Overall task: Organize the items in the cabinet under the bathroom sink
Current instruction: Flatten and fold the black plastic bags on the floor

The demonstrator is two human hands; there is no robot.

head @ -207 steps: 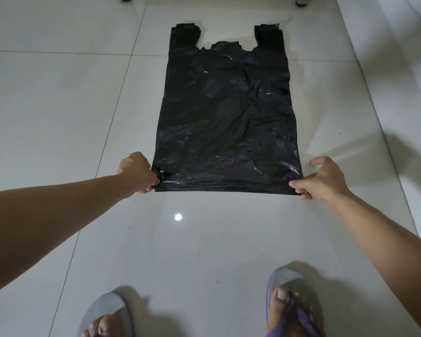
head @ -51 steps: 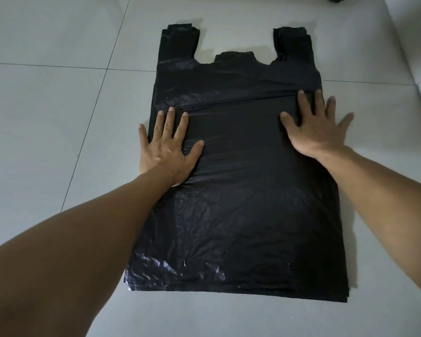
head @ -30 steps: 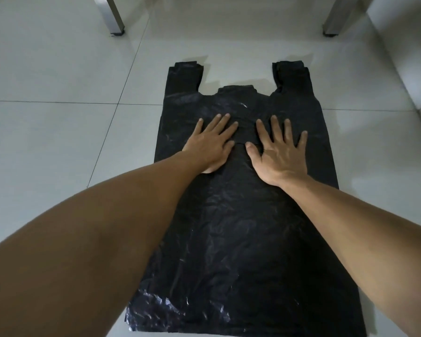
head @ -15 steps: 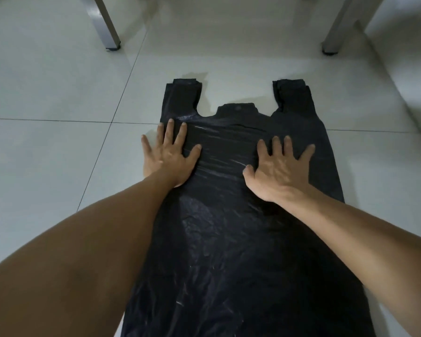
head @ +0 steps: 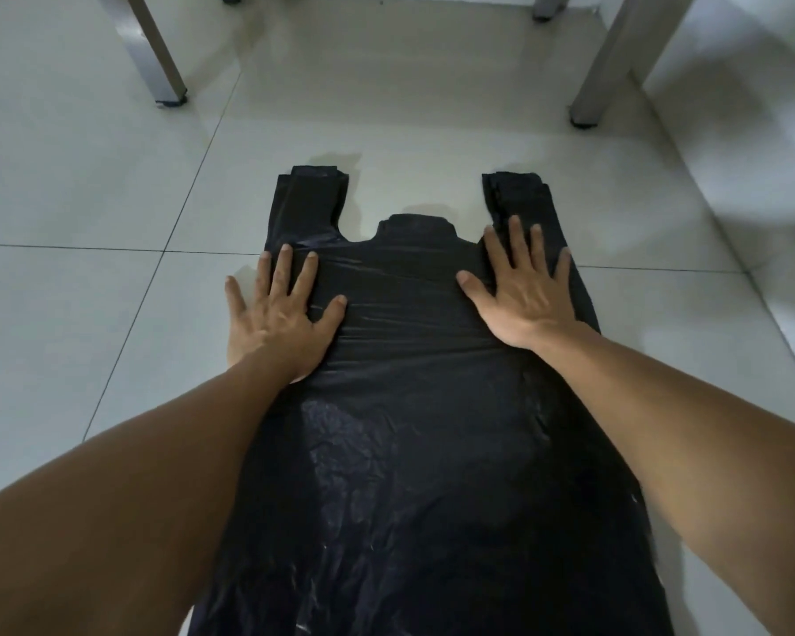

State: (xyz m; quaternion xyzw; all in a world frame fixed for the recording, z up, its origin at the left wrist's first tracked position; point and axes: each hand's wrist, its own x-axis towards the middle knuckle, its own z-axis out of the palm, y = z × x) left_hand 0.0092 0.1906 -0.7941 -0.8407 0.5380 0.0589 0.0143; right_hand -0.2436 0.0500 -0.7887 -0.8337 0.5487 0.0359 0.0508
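Note:
A black plastic bag (head: pixel 409 406) lies flat on the tiled floor, its two handles pointing away from me. My left hand (head: pixel 281 319) presses flat on the bag's upper left edge, fingers spread, the outer fingers over the floor. My right hand (head: pixel 522 291) presses flat near the upper right corner, just below the right handle (head: pixel 515 190). The left handle (head: pixel 308 190) lies uncovered. Both forearms hide the bag's lower sides.
Pale glossy floor tiles (head: pixel 88 314) surround the bag. Two metal legs stand beyond it, one at far left (head: pixel 157 48) and one at far right (head: pixel 606 62). A white wall or panel (head: pixel 753 153) runs along the right side.
Both hands have slid outward across the bag's upper part from the middle, the right one now near the right handle. The view has tilted up, showing more of the metal legs.

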